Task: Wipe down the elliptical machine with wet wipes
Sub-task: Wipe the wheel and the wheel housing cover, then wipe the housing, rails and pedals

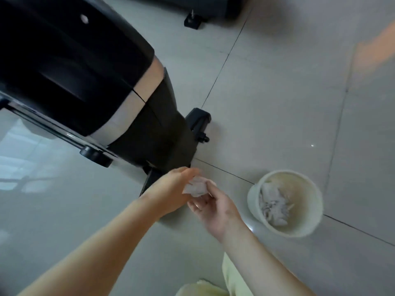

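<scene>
The elliptical (74, 67) fills the upper left, and the frame edge cuts off all but its black housing, a rail (53, 129) and a foot (197, 120). The whole picture is softened by motion blur. A small pale mark (84, 18) on the housing is too blurred to read. At the top edge only the dark base of a second machine (192, 3) and one levelling foot (193, 21) show.

Both hands meet in mid-air, just in front of the elliptical's base and above the floor. A crumpled white wipe (195, 186) sits between them. The left hand (171, 189) has its fingers (188, 170) curled over the top of the wipe. The right hand (215, 210) holds it from below with bent fingers. How each finger lies is hard to make out.

The floor (277, 92) is large, glossy, pale grey tiles with dark joints, and window light reflects off it at the left. A pale round bin (307, 189) stands on it near the right hand and holds crumpled used wipes (273, 206). Pale green clothing (233, 280) shows at the bottom edge.
</scene>
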